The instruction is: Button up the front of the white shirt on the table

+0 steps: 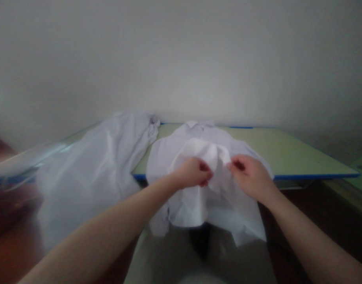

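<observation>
A white shirt (198, 205) lies over the near edge of a pale green table (287, 154) and hangs down toward me. My left hand (192, 173) is closed, pinching a raised fold of the shirt near its middle. My right hand (251, 175) is closed on the same fold, a little to the right. The two hands are close together, with the bunched cloth standing up between them. The collar end of the shirt points toward the wall.
A second white garment (101, 165) drapes over the table's left end and hangs low. The table has a blue rim (313, 177) and stands against a plain wall. Dark reddish floor shows on both sides.
</observation>
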Motion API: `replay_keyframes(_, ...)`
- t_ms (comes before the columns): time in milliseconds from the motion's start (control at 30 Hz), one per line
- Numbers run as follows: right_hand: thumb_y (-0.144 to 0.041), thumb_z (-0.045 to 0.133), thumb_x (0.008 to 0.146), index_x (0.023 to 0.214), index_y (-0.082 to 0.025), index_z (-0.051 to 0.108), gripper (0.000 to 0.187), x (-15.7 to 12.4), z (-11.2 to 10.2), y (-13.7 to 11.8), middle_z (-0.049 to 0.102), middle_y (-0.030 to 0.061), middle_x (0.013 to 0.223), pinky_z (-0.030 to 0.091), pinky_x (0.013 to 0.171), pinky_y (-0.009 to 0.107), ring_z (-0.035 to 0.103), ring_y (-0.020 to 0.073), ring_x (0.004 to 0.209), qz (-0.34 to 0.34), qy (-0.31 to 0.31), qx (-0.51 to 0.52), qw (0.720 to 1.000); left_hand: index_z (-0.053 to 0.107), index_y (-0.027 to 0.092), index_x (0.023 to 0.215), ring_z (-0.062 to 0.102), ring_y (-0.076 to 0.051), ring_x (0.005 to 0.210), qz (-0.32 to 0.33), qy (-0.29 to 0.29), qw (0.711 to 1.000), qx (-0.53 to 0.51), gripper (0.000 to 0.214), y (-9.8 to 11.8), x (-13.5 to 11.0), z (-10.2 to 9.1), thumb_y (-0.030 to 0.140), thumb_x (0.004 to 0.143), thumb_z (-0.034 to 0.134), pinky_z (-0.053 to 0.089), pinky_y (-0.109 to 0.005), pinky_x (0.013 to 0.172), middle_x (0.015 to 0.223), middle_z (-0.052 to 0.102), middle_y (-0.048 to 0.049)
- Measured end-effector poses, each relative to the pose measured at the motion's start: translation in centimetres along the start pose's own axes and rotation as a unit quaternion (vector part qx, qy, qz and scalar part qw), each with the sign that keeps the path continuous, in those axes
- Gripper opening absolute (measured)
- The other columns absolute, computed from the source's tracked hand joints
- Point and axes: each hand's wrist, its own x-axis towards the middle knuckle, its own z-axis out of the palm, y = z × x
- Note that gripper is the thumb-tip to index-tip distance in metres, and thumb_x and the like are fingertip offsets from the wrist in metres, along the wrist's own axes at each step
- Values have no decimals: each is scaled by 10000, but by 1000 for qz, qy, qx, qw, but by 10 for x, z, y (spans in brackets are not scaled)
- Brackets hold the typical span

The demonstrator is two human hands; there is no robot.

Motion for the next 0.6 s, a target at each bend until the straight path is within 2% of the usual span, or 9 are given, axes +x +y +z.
replay_keyframes(133, -249, 490, 844, 787, -172, 602, 148, -8, 16, -10, 607, 17, 747, 351, 632, 237, 521, 128, 686, -45, -33, 8, 998, 696, 151, 790, 625, -128, 585, 7, -9, 1000, 26, 242, 2, -4, 1, 340, 756, 548, 463, -215, 531, 648, 676, -38)
replay_keyframes(267, -225, 473, 855, 804, -167, 585, 136, -16, 39, -6, 599, 25, 761, 339, 646, 244, 519, 134, 704, -38, -53, -4, 998, 699, 153, 785, 610, -123, 582, 12, 0, 999, 43, 240, -2, -6, 4, 319, 757, 528, 447, -214, 534, 639, 671, -30)
replay_keyframes(400, -223, 453, 861, 789, -169, 572, 149, -19, 51, 1, 593, 25, 742, 317, 625, 245, 507, 132, 681, -27, -43, -26, 998, 687, 146, 746, 607, -127, 578, 18, -1, 999, 33, 212, -7, -8, 8, 274, 744, 518, 441, -217, 530, 620, 662, -31)
replay_keyframes(600, -229, 462, 835, 714, -172, 546, 158, -26, 51, -3, 568, 34, 692, 296, 593, 258, 485, 138, 641, -25, 9, -116, 993, 667, 138, 739, 624, -132, 607, -8, -13, 1000, -9, 195, -5, -11, 10, 280, 740, 533, 464, -217, 536, 661, 676, -45)
